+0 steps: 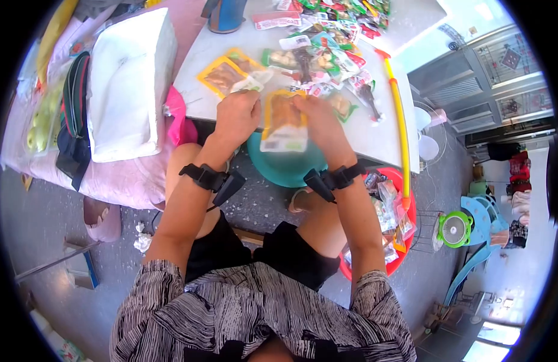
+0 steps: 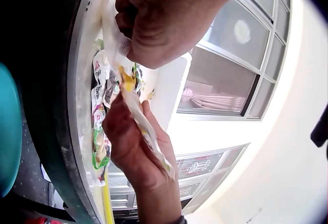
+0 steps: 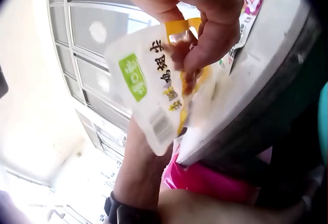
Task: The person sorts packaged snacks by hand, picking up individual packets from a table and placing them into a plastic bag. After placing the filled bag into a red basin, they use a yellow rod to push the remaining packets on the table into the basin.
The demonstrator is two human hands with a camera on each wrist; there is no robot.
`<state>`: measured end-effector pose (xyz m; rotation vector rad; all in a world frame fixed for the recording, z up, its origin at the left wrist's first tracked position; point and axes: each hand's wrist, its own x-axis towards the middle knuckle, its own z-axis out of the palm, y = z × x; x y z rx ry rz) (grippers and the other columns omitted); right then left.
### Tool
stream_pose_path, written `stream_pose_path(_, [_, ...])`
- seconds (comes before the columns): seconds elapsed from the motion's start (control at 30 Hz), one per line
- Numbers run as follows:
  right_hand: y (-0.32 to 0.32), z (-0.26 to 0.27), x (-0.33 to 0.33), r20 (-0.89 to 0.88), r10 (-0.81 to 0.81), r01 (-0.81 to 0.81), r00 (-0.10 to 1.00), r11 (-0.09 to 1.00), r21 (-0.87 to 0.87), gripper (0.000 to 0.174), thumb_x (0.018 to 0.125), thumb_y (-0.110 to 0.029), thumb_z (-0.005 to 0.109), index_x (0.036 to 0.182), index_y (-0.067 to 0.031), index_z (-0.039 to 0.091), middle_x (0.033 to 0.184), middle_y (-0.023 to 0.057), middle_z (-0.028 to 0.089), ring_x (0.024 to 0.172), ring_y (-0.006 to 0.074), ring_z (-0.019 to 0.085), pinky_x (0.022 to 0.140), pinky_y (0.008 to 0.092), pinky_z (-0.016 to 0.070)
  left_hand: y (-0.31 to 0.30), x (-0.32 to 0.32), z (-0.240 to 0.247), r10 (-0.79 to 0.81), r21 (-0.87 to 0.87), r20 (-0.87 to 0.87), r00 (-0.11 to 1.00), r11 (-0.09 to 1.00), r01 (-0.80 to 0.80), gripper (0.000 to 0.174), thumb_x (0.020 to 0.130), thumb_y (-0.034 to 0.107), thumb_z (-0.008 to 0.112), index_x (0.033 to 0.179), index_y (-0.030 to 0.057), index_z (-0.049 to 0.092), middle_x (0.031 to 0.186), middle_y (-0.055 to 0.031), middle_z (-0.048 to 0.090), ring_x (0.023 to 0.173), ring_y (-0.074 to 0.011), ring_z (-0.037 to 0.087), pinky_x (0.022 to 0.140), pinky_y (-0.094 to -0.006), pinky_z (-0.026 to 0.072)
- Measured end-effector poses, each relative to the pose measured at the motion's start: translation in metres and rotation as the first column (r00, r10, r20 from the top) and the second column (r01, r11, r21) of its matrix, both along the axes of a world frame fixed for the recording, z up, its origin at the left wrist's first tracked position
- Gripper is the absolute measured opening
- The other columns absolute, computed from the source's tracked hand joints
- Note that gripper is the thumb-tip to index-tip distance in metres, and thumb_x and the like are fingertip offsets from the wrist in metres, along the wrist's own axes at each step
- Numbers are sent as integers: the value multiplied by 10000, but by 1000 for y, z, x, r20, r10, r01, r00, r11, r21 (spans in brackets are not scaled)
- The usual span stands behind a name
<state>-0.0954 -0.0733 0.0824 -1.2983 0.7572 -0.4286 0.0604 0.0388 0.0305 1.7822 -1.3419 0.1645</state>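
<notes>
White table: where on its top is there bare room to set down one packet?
On the white table, the front right corner is bare, bordered by the yellow tube, the dark packet and the front edge. Another patch lies at left, between the blue container and the yellow-edged packets. The far middle is crowded by the heap of packets.

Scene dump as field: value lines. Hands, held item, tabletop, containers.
right_hand: pinches a packet; hand
held_item: yellow-and-white packet, brownish contents, green label on its white back
left_hand: fingers curled, beside the packet; hand, grip on anything unclear
tabletop: white table with a pile of mixed packets and yellow-edged packets
basin: teal basin, below the table edge
tub: red tub, packets inside, by the right forearm
left_side: white box on pink cloth
</notes>
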Motion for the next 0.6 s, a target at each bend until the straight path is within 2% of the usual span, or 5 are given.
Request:
stream_pose_path(0.03, [9,7,4,8,37,-37,999,999,-8,310,869,-110,630,1103,85,574,993,106,640,886,168,632,764,300,520,0,0,1,4,2,5,1000,1000,-4,48,767,48,593,791,11,613,716,-166,607,670,-353,603,579,-434,470])
stream_pose_path(0.13, [6,-27,13,262,63,-111,963,979,171,323,868,-81,603,1148,77,572,1029,122,647,869,172,642,747,297,525,0,-1,1,12,19,10,1000,1000,-12,78,769,48,593,833,16,624,739,-155,616,682,-347,611,584,-432,479])
stream_pose_path(0.23, [6,-35,10,170,-46,19,984,988,154,301,860,-43,569,1138,69,591,1009,126,658,825,169,649,715,296,533,-2,-4,2,4,6,0,1000,1000,-4,94,771,52,597,853,21,630,746,-149,619,682,-341,615,583,-429,485])
stream_pose_path(0.43, [18,-22,6,189,-128,113,974,990,85,277,856,-33,540,1098,82,612,944,107,669,776,147,644,668,259,521,1,-4,5,39,13,26,999,999,-39,115,774,63,603,881,30,632,763,-146,618,649,-335,614,557,-421,486])
stream_pose_path(0.6, [4,-14,27,108,46,-33,993,992,-119,234,858,-68,558,1040,49,645,903,75,668,716,99,615,604,232,483,8,-9,20,81,33,78,994,996,-84,129,770,59,603,894,34,627,776,-140,614,631,-344,608,536,-417,484])
